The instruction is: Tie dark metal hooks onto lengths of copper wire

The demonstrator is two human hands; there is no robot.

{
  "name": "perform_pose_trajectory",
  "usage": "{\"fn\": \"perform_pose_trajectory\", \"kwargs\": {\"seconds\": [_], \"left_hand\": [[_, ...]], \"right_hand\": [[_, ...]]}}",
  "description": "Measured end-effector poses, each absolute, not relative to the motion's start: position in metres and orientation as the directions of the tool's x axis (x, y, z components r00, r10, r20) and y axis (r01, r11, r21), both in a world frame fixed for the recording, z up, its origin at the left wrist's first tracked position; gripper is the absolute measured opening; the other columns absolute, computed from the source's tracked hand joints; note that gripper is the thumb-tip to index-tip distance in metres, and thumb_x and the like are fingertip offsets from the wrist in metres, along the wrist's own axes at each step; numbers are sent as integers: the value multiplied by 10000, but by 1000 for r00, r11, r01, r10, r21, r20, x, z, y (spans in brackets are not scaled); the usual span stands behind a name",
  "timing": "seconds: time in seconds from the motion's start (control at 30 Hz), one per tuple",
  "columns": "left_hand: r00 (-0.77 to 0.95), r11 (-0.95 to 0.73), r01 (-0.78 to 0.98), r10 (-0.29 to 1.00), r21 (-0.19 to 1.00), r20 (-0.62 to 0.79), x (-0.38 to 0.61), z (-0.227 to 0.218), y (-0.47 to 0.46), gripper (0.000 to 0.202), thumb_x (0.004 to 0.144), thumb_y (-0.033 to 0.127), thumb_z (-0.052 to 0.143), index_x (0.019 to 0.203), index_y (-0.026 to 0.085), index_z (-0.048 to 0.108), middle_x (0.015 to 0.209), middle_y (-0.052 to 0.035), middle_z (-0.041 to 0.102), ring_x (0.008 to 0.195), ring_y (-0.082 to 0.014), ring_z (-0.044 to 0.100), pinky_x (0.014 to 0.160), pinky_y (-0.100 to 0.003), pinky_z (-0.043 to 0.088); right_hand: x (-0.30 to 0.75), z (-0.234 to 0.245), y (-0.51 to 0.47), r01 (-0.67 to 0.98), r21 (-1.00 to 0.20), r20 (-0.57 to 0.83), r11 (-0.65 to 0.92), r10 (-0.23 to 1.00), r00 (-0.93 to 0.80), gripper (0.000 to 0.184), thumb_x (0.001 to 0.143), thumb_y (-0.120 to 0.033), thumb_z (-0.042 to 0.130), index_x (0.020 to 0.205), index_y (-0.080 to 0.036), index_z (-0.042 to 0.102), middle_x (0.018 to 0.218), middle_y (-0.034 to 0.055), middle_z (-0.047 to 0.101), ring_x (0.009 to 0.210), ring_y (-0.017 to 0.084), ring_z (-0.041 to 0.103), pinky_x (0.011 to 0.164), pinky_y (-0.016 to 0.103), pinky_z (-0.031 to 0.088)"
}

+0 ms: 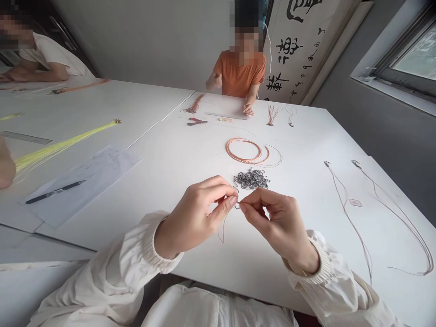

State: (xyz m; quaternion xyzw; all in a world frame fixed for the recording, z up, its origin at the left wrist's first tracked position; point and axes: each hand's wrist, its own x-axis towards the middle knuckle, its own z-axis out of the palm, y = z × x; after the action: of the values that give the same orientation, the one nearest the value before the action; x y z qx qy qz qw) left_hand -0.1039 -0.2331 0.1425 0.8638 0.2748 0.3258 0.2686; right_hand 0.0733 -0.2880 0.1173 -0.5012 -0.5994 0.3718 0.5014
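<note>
Near 6 o'clock, left grip (195, 220) and right grip (276, 225) meet fingertip to fingertip. Both pinch 1 thin wire (220, 232), trailing toward 6 o'clock.

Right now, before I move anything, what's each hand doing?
Left hand: closed, pinching a thin copper-coloured wire.
Right hand: closed, pinching the same wire, fingertips meeting the left hand's.
</note>
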Motion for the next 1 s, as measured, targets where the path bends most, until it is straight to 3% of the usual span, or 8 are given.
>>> {"fn": "perform_pose_trajectory", "kwargs": {"seconds": [0.2, 0.37, 0.47, 0.57, 0.73, 0.87, 1.0], "left_hand": [[540, -623, 313, 738, 717, 405, -98, 146, -237, 145, 934, 143, 550, 822, 151, 643, 821, -26, 619, 737, -117, 568, 636, -230, 463], [567, -616, 338, 737, 712, 368, -101, 146, -234, 145, 934, 147, 546, 811, 158, 622, 785, -16, 616, 701, -114, 553, 618, -230, 460], [585, -714, 269, 654, 647, 480, -105, 143, -230, 82, 930, 129, 561, 939, 159, 637, 804, -23, 630, 711, -118, 565, 652, -246, 477], [579, -837, 184, 516, 516, 631, -107, 138, -228, 215, 892, 71, 612, 1086, 156, 647, 902, -49, 642, 751, -112, 595, 691, -243, 506], [614, -926, 222, 376, 305, 694, -108, 132, -227, 278, 889, 19, 579, 1093, 189, 661, 889, -47, 597, 776, -128, 579, 665, -254, 496], [641, -931, 233, 365, 281, 676, -108, 132, -227, 236, 890, 28, 561, 1056, 169, 652, 856, -50, 577, 749, -144, 553, 653, -280, 483], [642, -906, 227, 415, 356, 645, -108, 134, -228, 185, 888, 42, 572, 1017, 137, 665, 850, -59, 571, 748, -146, 566, 665, -273, 495]], "right_hand": [[67, 114, -289, 321, -879, 383, 353, 923, 33, 144, 813, -76, 576, 742, -194, 619, 580, -44, 480, 531, 90, 399, 488, 231, 356], [69, 112, -289, 262, -918, 330, 298, 940, 86, 107, 840, -136, 597, 771, -191, 657, 663, 0, 604, 577, 111, 460, 523, 246, 403], [71, 114, -288, 174, -955, 261, 240, 959, 108, 90, 850, -197, 633, 775, -176, 677, 684, 21, 631, 597, 122, 483, 523, 251, 407], [74, 117, -286, 93, -975, 209, 200, 973, 100, 134, 856, -251, 660, 754, -166, 674, 631, 7, 591, 566, 110, 447, 494, 239, 374], [74, 120, -284, 3, -986, 166, 166, 984, 63, 182, 860, -284, 683, 730, -158, 661, 579, -21, 536, 527, 86, 405, 464, 217, 332], [71, 118, -286, 10, -983, 184, 184, 980, 70, 163, 871, -262, 673, 744, -160, 662, 597, -18, 538, 546, 90, 407, 478, 223, 332], [70, 117, -288, 60, -971, 235, 230, 967, 96, 124, 877, -227, 665, 774, -159, 680, 651, 3, 586, 584, 100, 430, 508, 234, 352]]}}
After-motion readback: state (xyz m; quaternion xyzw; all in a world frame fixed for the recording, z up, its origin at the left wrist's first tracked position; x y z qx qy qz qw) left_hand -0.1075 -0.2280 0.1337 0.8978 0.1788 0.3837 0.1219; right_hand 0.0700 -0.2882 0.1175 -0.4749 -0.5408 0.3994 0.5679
